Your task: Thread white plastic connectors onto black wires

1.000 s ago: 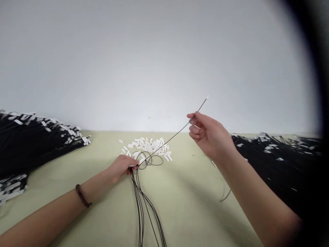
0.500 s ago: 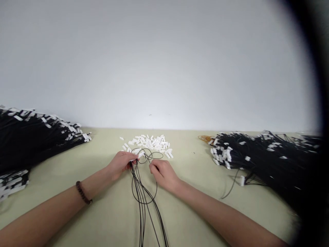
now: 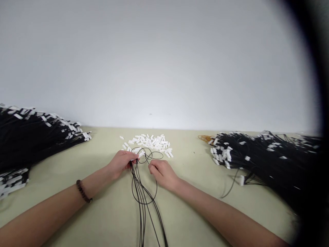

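My left hand (image 3: 122,163) rests on the pale green table (image 3: 108,209) and pinches a bunch of thin black cords (image 3: 141,202) together with a small white connector at its fingertips. The cords trail toward me and loop on the table. My right hand (image 3: 161,173) lies close beside it, fingers curled on one black cord near the loops. Just beyond both hands sits a small heap of loose white connectors (image 3: 150,143).
A large pile of black cords with white ends (image 3: 31,137) lies at the left. Another big pile of black cords with white connectors (image 3: 267,157) fills the right side. A plain white wall stands behind the table. A beaded bracelet (image 3: 82,192) is on my left wrist.
My right hand, raised high at the right with a cord end a second ago, came down to the table beside my left hand. The left hand stayed put.
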The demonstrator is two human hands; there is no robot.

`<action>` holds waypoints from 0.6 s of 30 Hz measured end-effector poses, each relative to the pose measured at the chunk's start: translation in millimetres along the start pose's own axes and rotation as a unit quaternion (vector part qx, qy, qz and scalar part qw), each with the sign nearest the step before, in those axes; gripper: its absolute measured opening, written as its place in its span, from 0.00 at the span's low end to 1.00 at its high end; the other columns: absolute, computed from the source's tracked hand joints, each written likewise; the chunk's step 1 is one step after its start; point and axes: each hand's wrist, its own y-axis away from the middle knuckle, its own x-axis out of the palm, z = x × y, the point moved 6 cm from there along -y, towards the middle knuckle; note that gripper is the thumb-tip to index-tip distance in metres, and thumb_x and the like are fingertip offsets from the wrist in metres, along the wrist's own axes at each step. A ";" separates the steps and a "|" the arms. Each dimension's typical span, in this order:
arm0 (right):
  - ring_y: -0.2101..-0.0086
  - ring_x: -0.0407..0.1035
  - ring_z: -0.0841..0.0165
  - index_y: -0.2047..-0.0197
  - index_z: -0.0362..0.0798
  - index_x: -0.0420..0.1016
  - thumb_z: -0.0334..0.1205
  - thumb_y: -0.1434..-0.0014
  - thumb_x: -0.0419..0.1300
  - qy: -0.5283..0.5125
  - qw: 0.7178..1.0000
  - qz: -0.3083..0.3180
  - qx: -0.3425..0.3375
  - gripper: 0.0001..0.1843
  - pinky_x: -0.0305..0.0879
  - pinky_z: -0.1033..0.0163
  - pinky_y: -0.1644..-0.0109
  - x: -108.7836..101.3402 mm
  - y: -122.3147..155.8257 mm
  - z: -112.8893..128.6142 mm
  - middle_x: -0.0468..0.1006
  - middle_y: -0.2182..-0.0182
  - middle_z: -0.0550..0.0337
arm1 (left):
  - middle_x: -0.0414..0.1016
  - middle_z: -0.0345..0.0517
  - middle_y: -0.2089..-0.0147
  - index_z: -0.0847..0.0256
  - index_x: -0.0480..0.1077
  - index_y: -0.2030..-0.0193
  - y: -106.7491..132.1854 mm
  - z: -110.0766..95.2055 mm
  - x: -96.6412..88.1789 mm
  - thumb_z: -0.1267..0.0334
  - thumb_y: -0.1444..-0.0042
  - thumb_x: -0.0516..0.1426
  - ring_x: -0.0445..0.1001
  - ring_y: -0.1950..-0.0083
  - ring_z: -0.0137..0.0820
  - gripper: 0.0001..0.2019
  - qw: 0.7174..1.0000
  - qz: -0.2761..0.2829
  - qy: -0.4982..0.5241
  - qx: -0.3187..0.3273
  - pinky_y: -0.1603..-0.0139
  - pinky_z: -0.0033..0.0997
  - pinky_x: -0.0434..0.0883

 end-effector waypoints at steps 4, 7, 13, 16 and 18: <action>0.76 0.57 0.75 0.79 0.44 0.61 0.33 0.44 0.44 -0.014 1.000 0.012 0.005 0.13 0.49 0.70 0.71 2.2 -1.1 -2.1 0.63 0.80 0.63 | 0.62 0.43 0.76 0.70 0.72 0.71 -0.1 -0.4 -0.2 0.57 0.59 0.60 0.60 0.76 0.24 0.15 1.000 -0.001 -0.002 0.006 0.73 0.27 0.58; 0.77 0.55 0.75 0.80 0.44 0.57 0.33 0.45 0.44 -0.012 1.000 0.007 0.003 0.13 0.48 0.71 0.73 2.7 -1.7 -2.5 0.60 0.81 0.64 | 0.62 0.43 0.76 0.70 0.72 0.71 -0.2 -0.2 0.0 0.56 0.59 0.60 0.60 0.76 0.23 0.16 1.000 0.002 -0.006 0.006 0.73 0.26 0.58; 0.79 0.53 0.76 0.82 0.44 0.51 0.32 0.48 0.46 -0.015 0.999 -0.037 0.002 0.12 0.46 0.70 0.75 -2.5 0.2 -2.2 0.55 0.83 0.65 | 0.63 0.43 0.76 0.70 0.72 0.71 0.6 -0.5 -0.1 0.56 0.59 0.59 0.60 0.75 0.24 0.16 1.000 -0.004 -0.016 0.014 0.73 0.26 0.58; 0.79 0.53 0.76 0.82 0.44 0.52 0.32 0.50 0.48 -0.012 0.998 -0.055 -0.004 0.12 0.46 0.70 0.75 -5.1 1.4 -0.3 0.57 0.83 0.65 | 0.63 0.44 0.77 0.69 0.73 0.72 1.5 -2.5 0.4 0.55 0.60 0.59 0.60 0.75 0.24 0.16 0.999 -0.007 -0.038 0.029 0.74 0.26 0.56; 0.79 0.53 0.76 0.82 0.44 0.52 0.32 0.50 0.49 -0.001 0.998 -0.064 -0.006 0.12 0.47 0.70 0.74 -5.9 2.0 1.2 0.58 0.83 0.65 | 0.64 0.44 0.77 0.69 0.73 0.72 2.4 -3.1 0.9 0.54 0.60 0.59 0.60 0.75 0.25 0.16 0.998 -0.007 -0.054 0.035 0.74 0.26 0.56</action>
